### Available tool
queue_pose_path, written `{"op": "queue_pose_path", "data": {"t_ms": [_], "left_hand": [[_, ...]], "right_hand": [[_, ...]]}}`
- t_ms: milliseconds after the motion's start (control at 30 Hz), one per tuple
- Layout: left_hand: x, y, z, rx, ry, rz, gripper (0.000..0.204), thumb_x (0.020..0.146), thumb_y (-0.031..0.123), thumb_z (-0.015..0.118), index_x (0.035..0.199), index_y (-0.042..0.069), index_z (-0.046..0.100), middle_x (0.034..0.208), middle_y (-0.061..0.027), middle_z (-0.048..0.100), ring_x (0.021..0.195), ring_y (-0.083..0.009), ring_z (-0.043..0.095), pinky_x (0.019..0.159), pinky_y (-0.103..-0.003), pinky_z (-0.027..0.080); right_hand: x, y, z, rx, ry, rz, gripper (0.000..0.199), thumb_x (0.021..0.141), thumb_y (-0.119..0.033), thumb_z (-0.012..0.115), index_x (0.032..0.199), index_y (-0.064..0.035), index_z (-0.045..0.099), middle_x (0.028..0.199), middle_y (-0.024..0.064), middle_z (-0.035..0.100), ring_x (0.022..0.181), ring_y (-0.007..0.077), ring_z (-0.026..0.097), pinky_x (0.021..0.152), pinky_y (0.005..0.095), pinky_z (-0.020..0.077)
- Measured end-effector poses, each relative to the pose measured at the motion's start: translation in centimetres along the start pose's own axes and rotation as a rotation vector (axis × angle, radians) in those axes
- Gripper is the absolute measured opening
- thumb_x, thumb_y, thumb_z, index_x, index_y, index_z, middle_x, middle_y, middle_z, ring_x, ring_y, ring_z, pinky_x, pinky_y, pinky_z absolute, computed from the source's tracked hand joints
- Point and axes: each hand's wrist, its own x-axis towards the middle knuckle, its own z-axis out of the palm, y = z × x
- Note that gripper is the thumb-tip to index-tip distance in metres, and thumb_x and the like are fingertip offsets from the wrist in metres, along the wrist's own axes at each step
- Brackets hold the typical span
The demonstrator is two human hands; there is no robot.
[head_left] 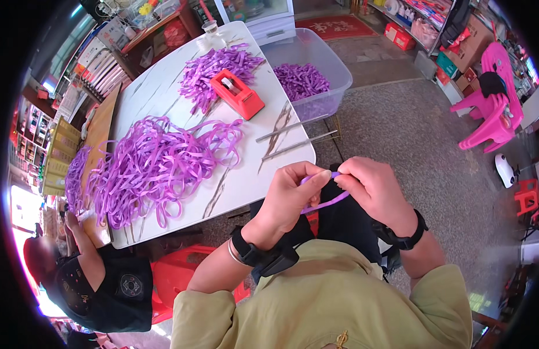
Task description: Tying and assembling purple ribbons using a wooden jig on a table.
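Above my lap, just off the table's near right corner, both hands pinch a purple ribbon (332,202) that hangs in a loop between them. My left hand (292,192) is closed, thumb and forefinger pressed on the strip. My right hand (371,185) is closed too, its fingertips meeting the ribbon close to the left thumb. On the white marbled table (223,195) lies a big tangled heap of long purple ribbons (156,166). Farther back is a pile of shorter purple pieces (214,72), with a red tape dispenser (237,94) beside it.
Two thin metal rods (298,143) stick out past the table's right edge. A clear plastic tub (333,75) of purple pieces stands beyond them. At left sits a person in black (100,285), near more ribbon. A red stool (182,279) is between us; pink chairs (493,104) stand far right.
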Motion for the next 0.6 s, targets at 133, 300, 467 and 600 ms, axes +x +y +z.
{"op": "queue_pose_path", "data": {"t_ms": [133, 300, 467, 600], "left_hand": [[-0.7, 0.1, 0.6, -0.005, -0.028, -0.042, 0.013, 0.083, 0.014, 0.057, 0.076, 0.003, 0.055, 0.059, 0.0024, 0.048, 0.049, -0.0036, 0.041, 0.045, -0.018, 0.033], [-0.8, 0.5, 0.9, -0.017, -0.134, -0.086, 0.014, 0.083, 0.015, 0.057, 0.075, 0.004, 0.056, 0.061, 0.0017, 0.05, 0.052, -0.004, 0.044, 0.048, -0.018, 0.034], [-0.8, 0.5, 1.0, -0.044, -0.159, -0.113, 0.013, 0.083, 0.013, 0.056, 0.074, 0.004, 0.055, 0.062, 0.0006, 0.052, 0.054, -0.0057, 0.048, 0.05, -0.018, 0.037], [-0.9, 1.0, 1.1, -0.019, -0.193, -0.149, 0.014, 0.083, 0.013, 0.055, 0.072, 0.004, 0.054, 0.064, 0.0005, 0.053, 0.057, -0.0054, 0.049, 0.054, -0.018, 0.039]], "right_hand": [[-1.0, -0.4, -0.6, -0.004, -0.026, 0.034, 0.007, 0.078, -0.005, 0.057, 0.077, -0.0005, 0.051, 0.067, 0.0082, 0.053, 0.059, 0.0204, 0.054, 0.051, 0.0287, 0.0401], [-2.0, -0.2, -1.6, 0.642, -0.186, 0.336, 0.015, 0.086, -0.01, 0.048, 0.078, 0.0019, 0.052, 0.074, 0.0057, 0.058, 0.068, 0.0123, 0.057, 0.063, 0.0248, 0.0452], [-2.7, -0.1, -2.6, 0.749, -0.207, 0.34, 0.02, 0.088, -0.017, 0.047, 0.081, 0.0002, 0.055, 0.074, 0.0035, 0.058, 0.069, 0.009, 0.055, 0.065, 0.0224, 0.0433], [-2.5, -0.2, -3.1, 0.697, -0.306, 0.39, 0.018, 0.088, -0.016, 0.049, 0.082, 0.0004, 0.055, 0.075, 0.0029, 0.058, 0.068, 0.0082, 0.054, 0.063, 0.0217, 0.0433]]}}
